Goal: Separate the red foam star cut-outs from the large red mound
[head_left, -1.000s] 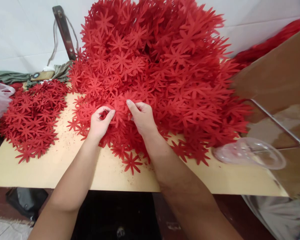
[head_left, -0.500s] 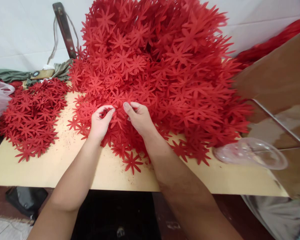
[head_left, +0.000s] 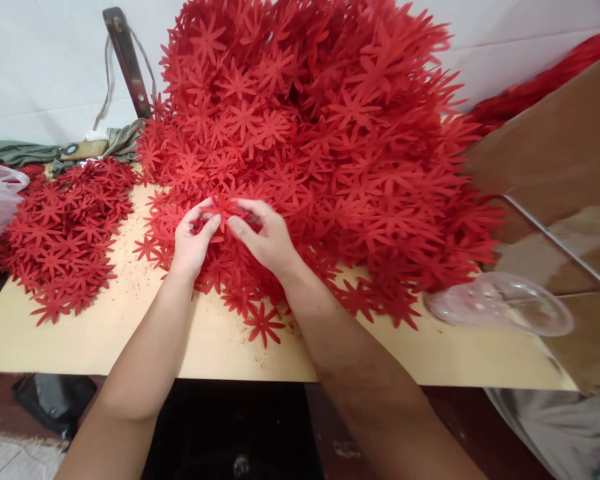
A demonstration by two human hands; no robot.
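A red flower-shaped piece (head_left: 223,208) with long narrow petals is pinched between my two hands, in front of the large heap of red flower pieces (head_left: 320,153). My left hand (head_left: 194,237) has its thumb and fingers closed on the piece's left side. On its right side, my right hand (head_left: 264,233) grips it with the thumb in front and fingers behind. A single red flower (head_left: 264,325) lies at the heap's front edge, below my hands.
On the pale table (head_left: 220,353), a smaller pile of red flowers (head_left: 63,233) lies left. A clear plastic container (head_left: 535,305) sits at right beside a cardboard box (head_left: 555,147). A plastic bag (head_left: 0,193) is at far left; a dark upright bar (head_left: 127,60) stands behind.
Both hands have shifted slightly left, and the right hand has moved closer to the left. A red flower piece now shows spread between the fingertips.
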